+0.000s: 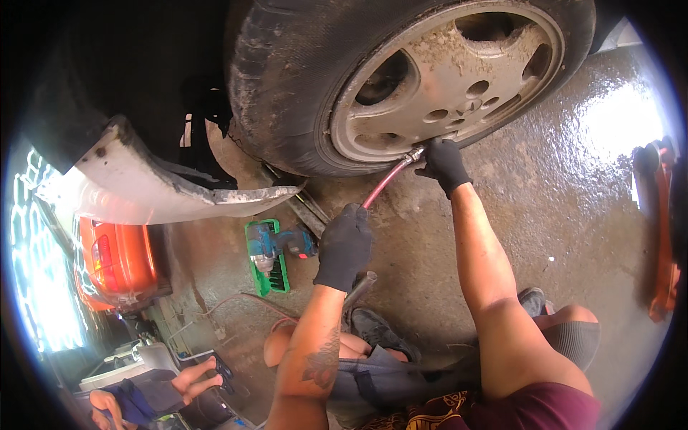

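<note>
Grips the red hose [387,183] in the left hand [345,247] at mid-frame, with fingers wrapped round it. Holds the right hand [446,166] at the hose's metal fitting [412,155], beside the wheel [444,86], upper center; cannot tell how tightly clamped. Shows a blue power tool [264,245] left of center.

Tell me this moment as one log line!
left hand: grips hose | right hand: at hose's metal end, beside wheel | power tool: on green tray
</note>
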Demonstrator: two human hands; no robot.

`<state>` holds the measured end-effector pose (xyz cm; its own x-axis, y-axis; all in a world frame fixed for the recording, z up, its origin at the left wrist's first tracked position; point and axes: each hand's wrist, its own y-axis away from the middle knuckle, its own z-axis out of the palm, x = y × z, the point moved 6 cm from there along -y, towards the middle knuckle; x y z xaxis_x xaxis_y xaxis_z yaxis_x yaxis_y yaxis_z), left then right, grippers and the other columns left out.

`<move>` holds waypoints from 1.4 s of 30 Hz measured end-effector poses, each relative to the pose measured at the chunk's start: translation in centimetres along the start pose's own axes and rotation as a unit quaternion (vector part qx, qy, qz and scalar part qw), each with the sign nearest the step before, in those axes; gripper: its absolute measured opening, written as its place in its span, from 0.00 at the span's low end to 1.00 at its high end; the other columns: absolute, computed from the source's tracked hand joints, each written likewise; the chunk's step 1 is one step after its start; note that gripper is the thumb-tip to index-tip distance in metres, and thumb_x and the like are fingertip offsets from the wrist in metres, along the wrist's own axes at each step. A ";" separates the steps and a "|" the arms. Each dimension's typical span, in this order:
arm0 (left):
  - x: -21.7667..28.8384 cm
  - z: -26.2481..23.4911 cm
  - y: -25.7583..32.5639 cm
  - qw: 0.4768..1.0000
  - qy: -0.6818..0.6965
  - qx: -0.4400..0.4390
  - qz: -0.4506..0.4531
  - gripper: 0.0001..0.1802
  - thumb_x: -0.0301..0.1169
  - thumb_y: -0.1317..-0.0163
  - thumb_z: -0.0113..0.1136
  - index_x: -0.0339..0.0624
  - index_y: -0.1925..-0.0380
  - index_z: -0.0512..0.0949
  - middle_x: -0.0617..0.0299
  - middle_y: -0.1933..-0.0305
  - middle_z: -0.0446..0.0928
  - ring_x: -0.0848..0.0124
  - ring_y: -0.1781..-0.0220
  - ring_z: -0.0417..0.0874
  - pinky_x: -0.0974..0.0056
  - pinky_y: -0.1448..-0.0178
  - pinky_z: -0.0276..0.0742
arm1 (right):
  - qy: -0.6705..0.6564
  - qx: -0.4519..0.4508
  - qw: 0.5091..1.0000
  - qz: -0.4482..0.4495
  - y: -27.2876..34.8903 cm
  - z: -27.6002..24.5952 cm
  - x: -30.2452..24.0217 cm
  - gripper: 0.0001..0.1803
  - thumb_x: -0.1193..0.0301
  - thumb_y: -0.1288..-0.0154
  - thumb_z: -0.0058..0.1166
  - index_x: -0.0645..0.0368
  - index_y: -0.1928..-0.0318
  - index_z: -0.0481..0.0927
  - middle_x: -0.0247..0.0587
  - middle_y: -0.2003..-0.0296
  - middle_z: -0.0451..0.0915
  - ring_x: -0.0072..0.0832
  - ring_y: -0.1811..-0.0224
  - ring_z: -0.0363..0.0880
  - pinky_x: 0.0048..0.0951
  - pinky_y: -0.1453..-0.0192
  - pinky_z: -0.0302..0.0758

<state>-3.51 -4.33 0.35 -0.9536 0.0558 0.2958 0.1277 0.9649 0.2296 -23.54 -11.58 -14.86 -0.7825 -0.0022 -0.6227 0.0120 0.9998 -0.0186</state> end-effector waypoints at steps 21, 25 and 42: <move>1.2 -0.6 -0.3 0.998 -0.047 0.013 0.037 0.14 0.38 0.33 0.40 0.40 0.68 0.72 0.44 0.69 0.77 0.45 0.63 0.77 0.47 0.59 0.70 | -0.018 0.040 0.997 -0.066 -0.4 -1.2 -0.1 0.28 0.62 0.72 0.74 0.57 0.64 0.80 0.48 0.69 0.80 0.45 0.64 0.79 0.40 0.59 0.74; 1.7 -0.6 0.0 0.997 -0.065 0.008 0.043 0.14 0.37 0.34 0.40 0.40 0.68 0.71 0.44 0.69 0.77 0.45 0.64 0.77 0.48 0.60 0.70 | 0.007 0.008 0.998 -0.060 -0.3 -1.4 0.3 0.31 0.62 0.71 0.73 0.54 0.59 0.80 0.47 0.66 0.80 0.44 0.62 0.79 0.40 0.57 0.74; 2.3 -0.9 0.3 0.990 -0.087 0.057 0.093 0.11 0.35 0.36 0.45 0.39 0.69 0.71 0.45 0.74 0.76 0.47 0.67 0.78 0.50 0.63 0.72 | 0.018 0.007 0.999 -0.049 -0.6 -0.9 0.2 0.25 0.63 0.71 0.73 0.55 0.66 0.82 0.47 0.70 0.80 0.44 0.66 0.80 0.39 0.59 0.75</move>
<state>-5.47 -4.15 1.91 -0.9501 0.2693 0.1574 0.2837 0.9558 0.0773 -24.29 -12.12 -14.30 -0.8022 -0.0986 -0.5889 -0.0570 0.9944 -0.0888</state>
